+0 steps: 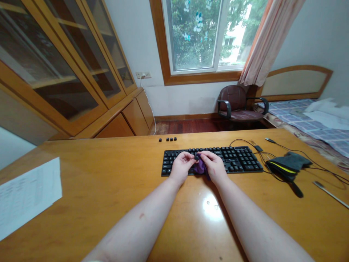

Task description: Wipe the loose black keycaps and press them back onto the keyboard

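A small black keycap (196, 157) is pinched between the fingertips of my left hand (180, 168). Bunched in my right hand (215, 166) is a purple cloth (201, 168), which touches the keycap and hangs below the fingers. Both hands meet above a black keyboard (240, 160) lying flat on the desk, and they hide part of its left and middle keys. Several loose black keycaps (171, 139) sit in a row near the far edge of the desk, beyond the keyboard's left end.
The wooden desk (109, 189) carries a printed paper sheet (29, 198) at left. To the keyboard's right are a dark pouch with a yellow stripe (286, 165), a USB cable (289, 147) and a thin brush (329, 194). An armchair (236, 103) stands beyond the desk.
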Tool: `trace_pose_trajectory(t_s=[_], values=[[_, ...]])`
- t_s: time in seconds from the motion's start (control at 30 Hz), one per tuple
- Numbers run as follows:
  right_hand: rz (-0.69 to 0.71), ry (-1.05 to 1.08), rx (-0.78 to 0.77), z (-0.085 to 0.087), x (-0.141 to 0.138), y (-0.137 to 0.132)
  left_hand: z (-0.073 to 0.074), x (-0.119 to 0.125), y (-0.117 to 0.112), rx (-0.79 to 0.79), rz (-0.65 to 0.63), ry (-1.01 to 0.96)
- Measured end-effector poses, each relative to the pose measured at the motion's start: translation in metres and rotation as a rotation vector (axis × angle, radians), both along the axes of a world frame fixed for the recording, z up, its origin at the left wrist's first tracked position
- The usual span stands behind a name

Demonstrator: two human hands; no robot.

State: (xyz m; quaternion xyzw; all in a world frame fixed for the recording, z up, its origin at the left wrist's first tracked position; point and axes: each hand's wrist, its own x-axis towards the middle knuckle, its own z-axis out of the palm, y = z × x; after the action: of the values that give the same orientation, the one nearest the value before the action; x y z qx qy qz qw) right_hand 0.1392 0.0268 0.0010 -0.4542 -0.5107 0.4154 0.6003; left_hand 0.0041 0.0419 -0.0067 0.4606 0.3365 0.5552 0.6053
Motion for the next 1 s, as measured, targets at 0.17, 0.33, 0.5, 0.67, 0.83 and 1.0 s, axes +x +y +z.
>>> trace_pose_trajectory(t_s=[0.17, 0.33, 0.5, 0.67, 0.83, 1.0], values=[[0.046, 0.042, -0.063, -0.004, 0.002, 0.002, 0.003, 0.001, -0.004, -0.089, -0.15, -0.027], [0.318, 0.026, -0.001, 0.001, 0.006, 0.0, 0.002, -0.002, -0.003, -0.136, -0.26, -0.108], [0.378, 0.01, -0.016, 0.0, 0.008, 0.002, 0.002, -0.006, -0.001, -0.157, -0.324, -0.074], [0.272, 0.076, -0.024, -0.008, 0.006, 0.004, 0.002, -0.006, -0.002, -0.167, -0.374, -0.093], [0.243, 0.132, -0.021, -0.008, 0.004, 0.003, 0.001, -0.005, -0.001, -0.168, -0.376, -0.098], [0.428, 0.003, 0.009, 0.002, 0.009, 0.002, 0.003, -0.006, -0.003, -0.151, -0.353, -0.005]])
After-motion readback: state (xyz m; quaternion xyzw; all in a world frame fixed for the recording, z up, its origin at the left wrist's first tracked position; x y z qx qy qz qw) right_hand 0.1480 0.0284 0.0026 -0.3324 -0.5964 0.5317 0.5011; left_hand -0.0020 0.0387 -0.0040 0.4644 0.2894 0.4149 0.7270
